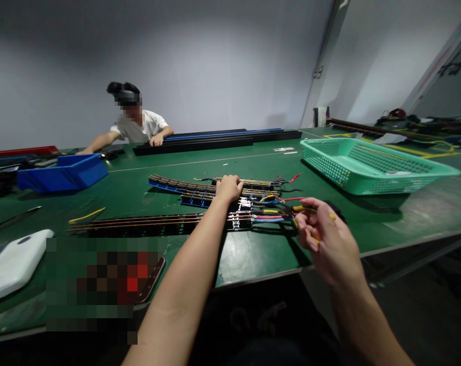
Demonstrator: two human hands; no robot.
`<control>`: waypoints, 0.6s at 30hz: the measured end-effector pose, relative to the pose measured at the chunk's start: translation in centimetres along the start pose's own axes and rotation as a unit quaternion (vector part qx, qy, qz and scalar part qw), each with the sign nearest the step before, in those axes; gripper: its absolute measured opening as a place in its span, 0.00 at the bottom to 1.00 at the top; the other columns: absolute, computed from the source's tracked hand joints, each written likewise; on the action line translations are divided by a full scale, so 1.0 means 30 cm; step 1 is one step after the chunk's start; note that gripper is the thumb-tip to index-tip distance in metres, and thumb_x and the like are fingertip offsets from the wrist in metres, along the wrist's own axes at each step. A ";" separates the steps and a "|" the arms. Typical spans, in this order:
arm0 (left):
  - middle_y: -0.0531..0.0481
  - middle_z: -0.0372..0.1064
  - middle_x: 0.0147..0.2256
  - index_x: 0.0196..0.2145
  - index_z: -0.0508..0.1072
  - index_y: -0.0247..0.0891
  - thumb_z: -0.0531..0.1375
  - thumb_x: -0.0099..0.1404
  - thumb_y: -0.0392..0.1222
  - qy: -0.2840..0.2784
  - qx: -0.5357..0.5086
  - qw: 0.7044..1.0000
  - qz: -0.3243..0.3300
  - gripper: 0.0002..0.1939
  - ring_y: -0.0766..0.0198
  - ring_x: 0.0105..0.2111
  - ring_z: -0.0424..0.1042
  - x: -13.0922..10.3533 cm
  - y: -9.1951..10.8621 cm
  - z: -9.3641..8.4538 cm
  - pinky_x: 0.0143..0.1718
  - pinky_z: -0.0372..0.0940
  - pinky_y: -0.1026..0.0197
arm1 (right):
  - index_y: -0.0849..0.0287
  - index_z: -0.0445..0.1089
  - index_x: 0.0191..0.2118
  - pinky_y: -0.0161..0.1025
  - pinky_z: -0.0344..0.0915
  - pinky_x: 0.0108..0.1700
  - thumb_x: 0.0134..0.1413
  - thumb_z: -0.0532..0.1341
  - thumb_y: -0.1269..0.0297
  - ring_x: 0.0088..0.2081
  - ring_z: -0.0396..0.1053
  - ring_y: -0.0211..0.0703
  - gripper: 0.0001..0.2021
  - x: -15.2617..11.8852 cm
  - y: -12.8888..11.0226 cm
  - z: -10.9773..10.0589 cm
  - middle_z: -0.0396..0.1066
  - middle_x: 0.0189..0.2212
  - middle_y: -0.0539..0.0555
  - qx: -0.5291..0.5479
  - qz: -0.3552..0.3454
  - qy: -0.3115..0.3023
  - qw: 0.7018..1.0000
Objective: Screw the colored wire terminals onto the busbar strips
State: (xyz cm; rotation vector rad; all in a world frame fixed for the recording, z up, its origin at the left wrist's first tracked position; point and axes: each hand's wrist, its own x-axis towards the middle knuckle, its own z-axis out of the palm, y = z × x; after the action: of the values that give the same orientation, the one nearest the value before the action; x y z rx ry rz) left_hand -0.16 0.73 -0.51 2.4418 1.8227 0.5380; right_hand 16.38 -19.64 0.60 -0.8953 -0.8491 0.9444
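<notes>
My left hand (229,188) reaches forward, its fingers curled down over several dark and blue strips (200,195) with copper-coloured rods along them. Another long black strip (169,222) with similar rods lies nearer to me, passing beside my left forearm. Red, blue, yellow and black wires (270,216) come out of the strips' right ends. Close to these wire ends, my right hand (325,234) is closed round what looks like a pair of yellow-handled pliers (299,208). The fingers cover most of the tool, and its jaws are blurred among the wires.
A green basket (382,178) stands at the right, a blue bin (68,173) at the left. White device (19,264) and partly blurred-out phone (152,279) lie near the front edge. Across the table, a person (139,122) touches long black channels (215,142).
</notes>
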 end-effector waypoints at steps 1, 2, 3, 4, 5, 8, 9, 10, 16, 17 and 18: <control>0.45 0.75 0.51 0.48 0.76 0.42 0.54 0.72 0.48 0.000 0.001 1.000 0.000 0.15 0.51 0.54 0.68 -0.001 0.001 -0.001 0.54 0.64 0.48 | 0.54 0.68 0.42 0.27 0.44 0.15 0.51 0.67 0.40 0.14 0.49 0.27 0.23 0.004 -0.017 -0.007 0.65 0.20 0.45 -0.001 -0.017 0.002 1.000; 0.45 0.75 0.51 0.47 0.76 0.43 0.54 0.72 0.48 0.000 0.001 1.000 -0.001 0.15 0.51 0.54 0.67 -0.002 0.001 -0.002 0.54 0.63 0.48 | 0.54 0.69 0.42 0.27 0.45 0.15 0.51 0.67 0.40 0.14 0.50 0.27 0.23 0.012 -0.030 -0.013 0.67 0.21 0.46 -0.006 -0.032 0.001 0.999; 0.45 0.75 0.52 0.47 0.76 0.43 0.54 0.72 0.48 0.000 0.002 1.000 -0.002 0.14 0.51 0.54 0.67 -0.003 0.002 -0.003 0.54 0.63 0.48 | 0.54 0.68 0.42 0.26 0.45 0.15 0.51 0.67 0.40 0.14 0.50 0.27 0.24 0.024 -0.037 -0.018 0.67 0.21 0.46 -0.012 -0.040 0.000 0.999; 0.45 0.74 0.52 0.47 0.76 0.43 0.54 0.72 0.48 0.000 0.002 1.000 -0.002 0.14 0.52 0.54 0.67 -0.005 0.003 -0.004 0.54 0.63 0.49 | 0.54 0.68 0.42 0.26 0.45 0.15 0.50 0.67 0.39 0.14 0.50 0.26 0.25 0.042 -0.038 -0.022 0.68 0.21 0.46 -0.018 -0.042 -0.001 0.999; 0.45 0.74 0.52 0.47 0.76 0.42 0.54 0.72 0.48 0.000 0.001 1.000 -0.002 0.14 0.52 0.54 0.67 -0.006 0.003 -0.006 0.54 0.63 0.49 | 0.54 0.68 0.43 0.26 0.45 0.16 0.49 0.67 0.38 0.13 0.50 0.26 0.26 0.063 -0.033 -0.025 0.68 0.21 0.46 -0.024 -0.039 -0.002 0.999; 0.45 0.75 0.51 0.48 0.76 0.42 0.54 0.73 0.48 0.000 0.000 1.000 0.002 0.15 0.52 0.54 0.67 -0.008 0.002 -0.008 0.53 0.63 0.49 | 0.55 0.66 0.44 0.27 0.45 0.16 0.47 0.66 0.35 0.13 0.49 0.26 0.30 0.134 0.005 -0.030 0.68 0.22 0.46 -0.049 -0.010 -0.015 0.999; 0.45 0.75 0.51 0.48 0.76 0.42 0.54 0.73 0.48 0.000 0.000 1.000 0.003 0.15 0.52 0.54 0.67 -0.008 0.002 -0.008 0.53 0.63 0.49 | 0.55 0.65 0.44 0.28 0.45 0.16 0.47 0.65 0.33 0.13 0.49 0.27 0.31 0.154 0.019 -0.031 0.68 0.22 0.46 -0.066 -0.003 -0.025 0.998; 0.45 0.75 0.51 0.48 0.76 0.42 0.53 0.73 0.48 -0.001 0.001 1.000 0.002 0.15 0.51 0.54 0.67 -0.008 0.001 -0.007 0.53 0.63 0.49 | 0.55 0.65 0.45 0.29 0.45 0.17 0.48 0.63 0.32 0.14 0.49 0.28 0.31 0.168 0.033 -0.031 0.68 0.22 0.46 -0.090 -0.003 -0.036 0.995; 0.45 0.75 0.50 0.47 0.76 0.43 0.55 0.72 0.48 0.008 -0.003 1.000 0.002 0.14 0.51 0.54 0.68 -0.003 -0.004 0.005 0.53 0.63 0.49 | 0.57 0.72 0.36 0.35 0.55 0.27 0.61 0.59 0.48 0.23 0.63 0.39 0.16 0.143 0.065 -0.020 0.69 0.22 0.50 -0.464 -0.141 -0.148 0.862; 0.45 0.75 0.50 0.47 0.76 0.43 0.55 0.72 0.48 0.009 -0.003 1.000 0.002 0.14 0.51 0.54 0.68 -0.002 -0.005 0.007 0.53 0.63 0.49 | 0.56 0.74 0.36 0.36 0.55 0.28 0.60 0.60 0.52 0.24 0.64 0.40 0.13 0.132 0.066 -0.016 0.70 0.22 0.51 -0.517 -0.152 -0.178 0.823; 0.45 0.75 0.51 0.47 0.76 0.43 0.55 0.72 0.48 0.008 -0.004 1.000 0.002 0.14 0.51 0.54 0.68 -0.002 -0.005 0.008 0.53 0.63 0.49 | 0.55 0.75 0.36 0.37 0.55 0.29 0.60 0.60 0.53 0.24 0.65 0.41 0.11 0.124 0.068 -0.011 0.71 0.22 0.51 -0.549 -0.155 -0.201 0.797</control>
State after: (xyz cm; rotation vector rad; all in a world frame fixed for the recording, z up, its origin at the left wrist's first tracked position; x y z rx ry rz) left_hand -0.24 0.77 -0.78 2.4444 1.8184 0.5660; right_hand 17.36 -15.68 -0.61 -1.4820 -1.9428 0.2612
